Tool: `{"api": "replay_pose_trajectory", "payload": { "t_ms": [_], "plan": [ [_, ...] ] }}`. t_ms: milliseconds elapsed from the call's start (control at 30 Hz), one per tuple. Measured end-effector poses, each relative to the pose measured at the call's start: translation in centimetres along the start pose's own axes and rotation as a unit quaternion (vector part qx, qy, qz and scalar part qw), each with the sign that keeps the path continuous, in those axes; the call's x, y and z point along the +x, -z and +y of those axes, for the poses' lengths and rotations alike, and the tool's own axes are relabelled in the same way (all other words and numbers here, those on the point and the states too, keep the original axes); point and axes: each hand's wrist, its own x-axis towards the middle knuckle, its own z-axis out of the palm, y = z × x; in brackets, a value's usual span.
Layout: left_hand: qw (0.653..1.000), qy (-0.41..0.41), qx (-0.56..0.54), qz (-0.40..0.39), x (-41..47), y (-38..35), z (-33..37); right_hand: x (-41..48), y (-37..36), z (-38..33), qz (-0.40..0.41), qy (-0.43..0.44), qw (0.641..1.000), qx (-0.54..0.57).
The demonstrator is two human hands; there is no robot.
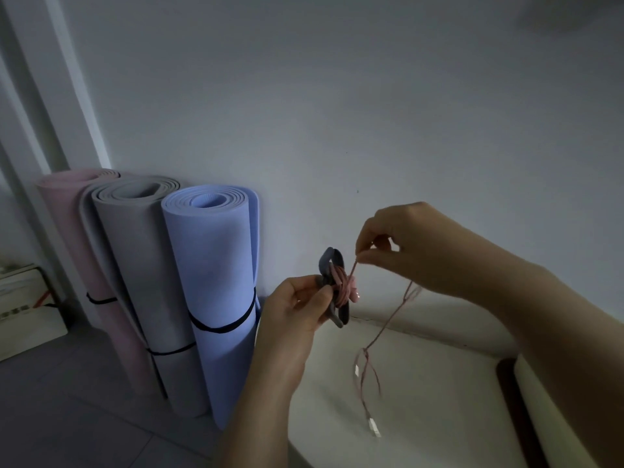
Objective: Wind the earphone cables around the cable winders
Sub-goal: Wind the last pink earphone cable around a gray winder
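Observation:
My left hand [297, 309] grips a dark grey cable winder [332, 265] held upright in the air, with several turns of pink earphone cable [344, 285] wrapped round its middle. Just up and to the right, my right hand [405, 248] pinches the same pink cable between thumb and forefinger, pulling it taut from the winder. The loose cable [381, 332] hangs down below my right hand, blurred, with a pale earbud end [374, 428] dangling near the white surface.
Three rolled mats stand against the wall at left: pink [64, 211], grey [135, 248] and blue [216, 265], each bound by a black strap. A white cushioned surface [422, 400] lies below the hands. A cream box [27, 305] sits on the tiled floor at far left.

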Motion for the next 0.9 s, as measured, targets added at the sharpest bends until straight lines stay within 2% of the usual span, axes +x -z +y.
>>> {"api": "replay_pose_trajectory", "payload": {
  "t_ms": [200,367,467,600,700,733,833,900],
  "plan": [
    [0.992,-0.024,0.034,-0.119,-0.4,0.4,0.4,0.2,-0.3,1.2,0.031,0.001,0.997,0.071],
    [0.985,-0.022,0.079,-0.150,-0.2,0.6,-0.1,-0.2,-1.1,1.9,0.037,-0.037,0.981,0.188],
    [0.986,-0.024,0.056,-0.152,-0.1,0.7,-0.2,-0.4,-2.0,2.5,0.031,-0.055,0.966,0.252],
    [0.985,-0.014,-0.067,-0.157,0.0,0.3,-0.1,-0.9,-5.0,3.2,-0.017,-0.110,0.882,0.457],
    [0.977,-0.017,-0.125,-0.169,0.0,-0.3,-0.1,-1.3,-7.3,2.2,-0.012,-0.153,0.829,0.537],
    [0.978,-0.015,-0.138,-0.157,-0.1,-0.5,-0.1,-1.4,-7.9,1.7,-0.002,-0.164,0.834,0.527],
    [0.983,0.013,-0.164,-0.085,0.1,-0.6,-0.3,-1.6,-9.1,0.7,0.008,-0.169,0.913,0.371],
    [0.984,0.024,-0.171,-0.040,0.3,-0.5,-0.5,-1.5,-9.2,0.1,-0.006,-0.149,0.946,0.289]
  ]
}}
